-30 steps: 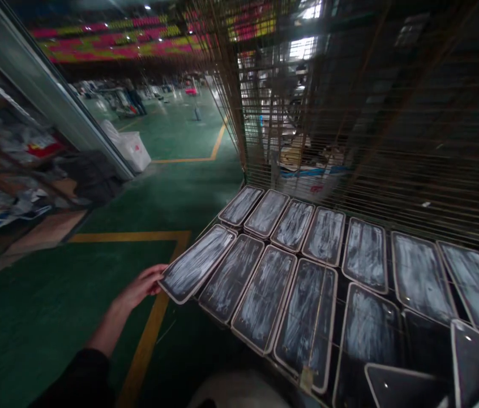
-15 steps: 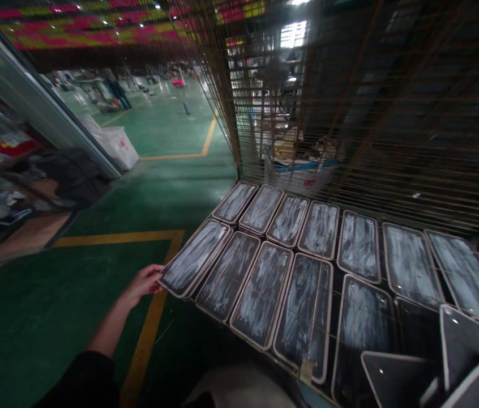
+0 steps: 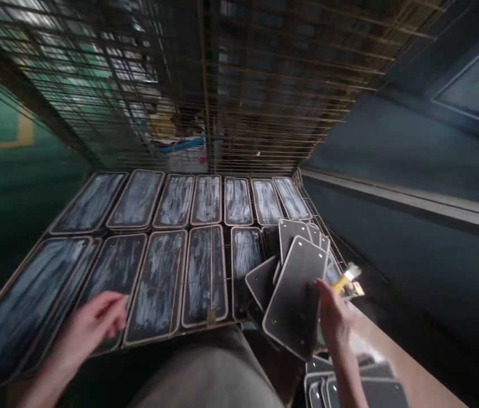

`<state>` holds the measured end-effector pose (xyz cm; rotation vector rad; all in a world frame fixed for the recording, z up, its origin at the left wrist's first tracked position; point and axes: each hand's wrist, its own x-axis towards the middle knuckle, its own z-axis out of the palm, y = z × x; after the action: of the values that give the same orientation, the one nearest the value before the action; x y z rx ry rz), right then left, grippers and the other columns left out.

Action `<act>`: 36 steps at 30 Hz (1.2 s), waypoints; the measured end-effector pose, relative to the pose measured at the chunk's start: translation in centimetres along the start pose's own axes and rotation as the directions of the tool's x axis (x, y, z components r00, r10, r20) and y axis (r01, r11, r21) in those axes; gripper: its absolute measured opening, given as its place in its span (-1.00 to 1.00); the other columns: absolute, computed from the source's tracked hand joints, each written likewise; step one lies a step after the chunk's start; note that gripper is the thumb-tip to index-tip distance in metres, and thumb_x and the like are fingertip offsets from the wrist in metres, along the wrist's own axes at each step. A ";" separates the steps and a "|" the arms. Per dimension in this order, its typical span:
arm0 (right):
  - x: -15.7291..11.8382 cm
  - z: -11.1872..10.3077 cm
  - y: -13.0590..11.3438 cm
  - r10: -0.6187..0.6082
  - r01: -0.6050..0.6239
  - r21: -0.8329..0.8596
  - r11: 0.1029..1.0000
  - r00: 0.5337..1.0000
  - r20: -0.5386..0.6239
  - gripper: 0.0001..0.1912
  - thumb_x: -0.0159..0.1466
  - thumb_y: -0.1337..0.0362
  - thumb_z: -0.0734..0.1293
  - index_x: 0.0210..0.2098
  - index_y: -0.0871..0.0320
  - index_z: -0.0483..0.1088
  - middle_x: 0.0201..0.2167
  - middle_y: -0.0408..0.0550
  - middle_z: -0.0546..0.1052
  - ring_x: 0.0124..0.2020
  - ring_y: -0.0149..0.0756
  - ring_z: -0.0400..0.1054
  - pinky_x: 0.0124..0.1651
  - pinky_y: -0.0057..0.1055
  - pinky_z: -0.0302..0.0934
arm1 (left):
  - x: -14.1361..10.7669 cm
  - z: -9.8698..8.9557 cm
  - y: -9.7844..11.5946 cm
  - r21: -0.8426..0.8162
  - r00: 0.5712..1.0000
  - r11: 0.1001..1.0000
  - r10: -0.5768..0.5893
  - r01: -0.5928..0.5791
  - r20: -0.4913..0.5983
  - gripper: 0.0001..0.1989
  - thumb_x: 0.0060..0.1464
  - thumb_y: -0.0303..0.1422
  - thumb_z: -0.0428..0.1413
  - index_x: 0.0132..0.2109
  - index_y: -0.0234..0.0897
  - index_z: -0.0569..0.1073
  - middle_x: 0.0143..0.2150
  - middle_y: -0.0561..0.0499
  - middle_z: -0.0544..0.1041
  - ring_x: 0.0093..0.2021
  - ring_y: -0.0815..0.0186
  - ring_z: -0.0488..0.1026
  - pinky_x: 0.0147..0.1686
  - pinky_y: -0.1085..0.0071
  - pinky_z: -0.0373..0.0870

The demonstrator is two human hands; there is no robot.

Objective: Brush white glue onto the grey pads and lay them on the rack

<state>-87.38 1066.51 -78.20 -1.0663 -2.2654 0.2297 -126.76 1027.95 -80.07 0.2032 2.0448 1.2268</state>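
Observation:
My left hand (image 3: 99, 318) hovers over the near left row with fingers curled and nothing visible in them. Beneath it lie dark rounded-corner panels streaked with white, including one panel (image 3: 114, 266) by my fingers. My right hand (image 3: 335, 314) grips the right edge of a plain dark panel (image 3: 294, 300), tilted over a loose pile of similar panels (image 3: 260, 280). A yellow-handled paintbrush (image 3: 342, 281) sticks out of the same hand, bristles pointing up and right. Part of its handle is hidden by my fingers.
White-streaked panels (image 3: 208, 198) lie in two rows on a wire rack (image 3: 226, 269). A tall wire mesh (image 3: 260, 113) rises behind them. More plain panels (image 3: 379, 391) are stacked at lower right. A dark blue wall (image 3: 413, 147) bounds the right side.
The view has swung right. My left hand has let go of the left-end panel and moved over the near row. My right hand, panel and paintbrush have come into view.

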 end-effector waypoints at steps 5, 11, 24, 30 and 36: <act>1.3 -3.9 -0.7 -0.083 0.069 0.117 0.991 0.989 0.122 -0.62 0.36 0.24 0.13 0.14 -0.05 0.32 -0.14 -0.05 0.53 -0.22 -0.18 0.48 -0.26 -0.34 0.35 | -3.5 19.0 8.0 0.009 0.770 0.991 0.097 -0.133 0.630 -0.62 0.06 0.01 0.05 -0.26 -0.24 0.38 -0.47 0.04 0.43 -0.60 0.34 0.42 -0.68 0.50 0.19; 3.1 -6.1 -0.4 0.009 -0.026 0.162 0.986 0.994 0.107 -0.64 0.38 0.19 0.13 0.11 0.03 0.34 -0.23 -0.04 0.48 -0.32 -0.31 0.44 -0.30 -0.41 0.30 | -4.1 26.1 8.9 0.164 0.736 0.905 0.201 -0.392 0.646 -0.65 0.04 -0.02 0.09 -0.27 -0.23 0.36 -0.56 0.10 0.44 -0.71 0.42 0.32 -0.69 0.54 0.05; 3.8 -5.7 -0.5 0.402 -0.197 0.707 0.679 0.906 -0.134 -0.70 0.36 0.14 0.19 -0.06 0.21 0.36 -0.40 -0.05 0.54 -0.42 -0.23 0.49 -0.28 -0.23 0.40 | -5.5 29.5 12.1 0.143 0.613 0.630 0.635 -0.763 0.471 -0.88 0.06 -0.28 0.19 -0.24 -0.18 0.45 -0.32 0.00 0.43 -0.38 0.29 0.39 -0.35 0.43 0.22; 2.7 -5.9 -0.5 0.642 -0.256 0.894 0.368 0.766 -0.045 -0.69 0.29 0.08 0.30 -0.12 0.19 0.37 -0.50 -0.13 0.51 -0.51 -0.30 0.48 -0.42 -0.39 0.40 | -5.8 34.0 13.7 0.259 0.301 0.157 0.591 -0.953 0.748 -0.80 0.06 -0.37 0.19 -0.13 -0.26 0.43 -0.19 -0.03 0.42 -0.15 0.20 0.40 -0.20 0.32 0.35; 0.0 -6.3 0.2 0.708 -0.265 0.924 0.274 0.706 -0.008 -0.72 0.29 0.10 0.31 -0.14 0.19 0.38 -0.51 -0.16 0.50 -0.51 -0.35 0.47 -0.39 -0.44 0.39 | -5.0 35.6 13.0 0.240 0.240 0.078 0.581 -0.968 0.777 -0.92 0.19 -0.41 0.05 -0.29 -0.28 0.40 -0.29 0.00 0.42 -0.23 0.28 0.40 -0.27 0.38 0.33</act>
<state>-83.48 1066.01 -73.23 -1.0240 -0.9720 1.1962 -102.63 1057.44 -76.83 2.1816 1.6979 0.6051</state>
